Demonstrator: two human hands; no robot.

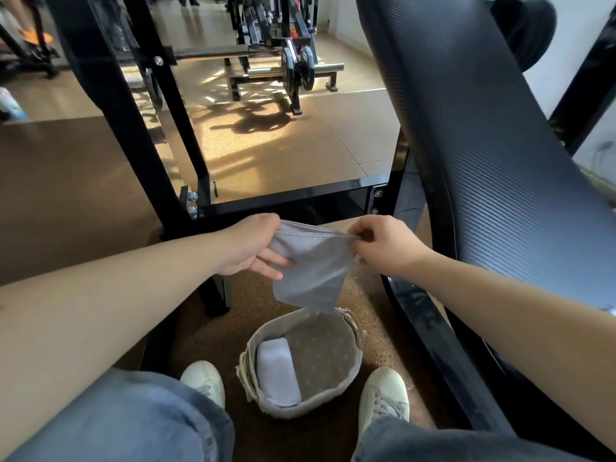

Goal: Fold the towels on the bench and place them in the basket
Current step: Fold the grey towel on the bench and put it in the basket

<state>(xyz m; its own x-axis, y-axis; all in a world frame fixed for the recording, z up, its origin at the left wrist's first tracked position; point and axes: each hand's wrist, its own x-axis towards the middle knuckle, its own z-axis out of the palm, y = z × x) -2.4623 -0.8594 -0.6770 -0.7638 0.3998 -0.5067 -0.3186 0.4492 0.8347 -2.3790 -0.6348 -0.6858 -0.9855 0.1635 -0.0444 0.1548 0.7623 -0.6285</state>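
A grey towel (311,265) hangs in the air, folded double, its stitched top edge stretched between both hands. My left hand (248,246) pinches the top left corner, and my right hand (383,246) pinches the top right corner. The towel's lower tip dangles just above the round woven basket (358,358) on the floor between my feet. Inside the basket, a folded pale towel (276,371) lies against the left side. The black padded bench (493,135) slopes up on the right.
The black steel frame (283,201) of a gym machine crosses just beyond my hands, with uprights at the left. My white shoes (383,395) flank the basket. A barbell rack (296,71) stands farther back on the tiled floor.
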